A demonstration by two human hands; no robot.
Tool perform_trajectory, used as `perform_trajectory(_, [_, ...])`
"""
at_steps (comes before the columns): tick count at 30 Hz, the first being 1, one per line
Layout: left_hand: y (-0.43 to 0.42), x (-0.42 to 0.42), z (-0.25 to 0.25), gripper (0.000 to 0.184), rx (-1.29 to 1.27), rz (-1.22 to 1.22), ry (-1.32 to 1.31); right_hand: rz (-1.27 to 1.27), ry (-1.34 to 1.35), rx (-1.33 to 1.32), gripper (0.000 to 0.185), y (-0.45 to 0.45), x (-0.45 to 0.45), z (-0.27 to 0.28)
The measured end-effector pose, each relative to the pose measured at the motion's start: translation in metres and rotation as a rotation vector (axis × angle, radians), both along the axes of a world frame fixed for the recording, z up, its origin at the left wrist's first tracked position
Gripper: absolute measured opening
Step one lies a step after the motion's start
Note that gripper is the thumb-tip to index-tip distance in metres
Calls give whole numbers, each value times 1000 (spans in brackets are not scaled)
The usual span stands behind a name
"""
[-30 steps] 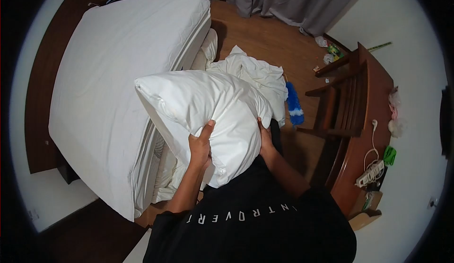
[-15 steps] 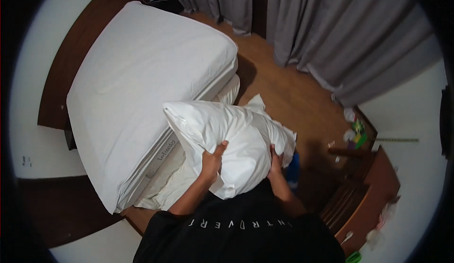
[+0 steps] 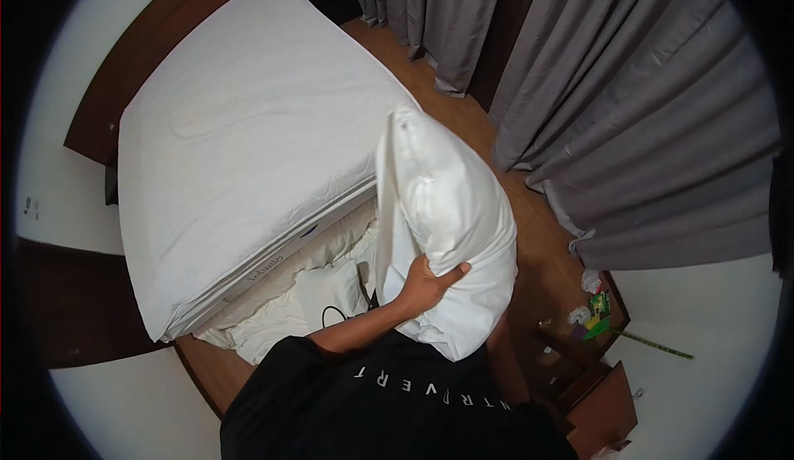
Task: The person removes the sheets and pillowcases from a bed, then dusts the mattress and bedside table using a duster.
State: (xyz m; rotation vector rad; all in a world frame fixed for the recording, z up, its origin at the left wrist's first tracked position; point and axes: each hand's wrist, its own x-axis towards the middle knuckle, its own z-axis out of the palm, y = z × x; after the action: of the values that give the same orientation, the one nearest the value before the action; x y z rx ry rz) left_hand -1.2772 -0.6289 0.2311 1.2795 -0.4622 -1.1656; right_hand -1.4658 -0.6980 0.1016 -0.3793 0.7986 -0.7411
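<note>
A white pillow (image 3: 463,212) stands nearly upright in front of my chest, its top corner pointing toward the bed. My left hand (image 3: 434,285) grips its near face low down, with the thumb stretched across the fabric. Behind the pillow's lower right side, my right hand is hidden; only part of the right forearm (image 3: 503,365) shows. The white-covered mattress (image 3: 248,112) lies to the left, beyond the pillow's left edge.
Crumpled white bedding (image 3: 289,303) with a black cord lies on the floor along the mattress's near side. Grey curtains (image 3: 645,129) hang at the right. Small colourful packets (image 3: 597,311) lie by the right wall, near a brown wooden piece of furniture (image 3: 608,414).
The pillow has turned from lying slantwise to nearly upright and moved right. My right hand has passed out of sight behind it. The view has shifted, showing more of the floor bedding.
</note>
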Motion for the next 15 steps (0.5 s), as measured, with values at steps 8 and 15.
perform_trajectory(8, [-1,9,23,40,-183,37,-121,31,23,-284,80,-55,40,26])
perform_trajectory(15, [53,40,39,50,-152,422,-221,57,53,-440,79,-89,111,103])
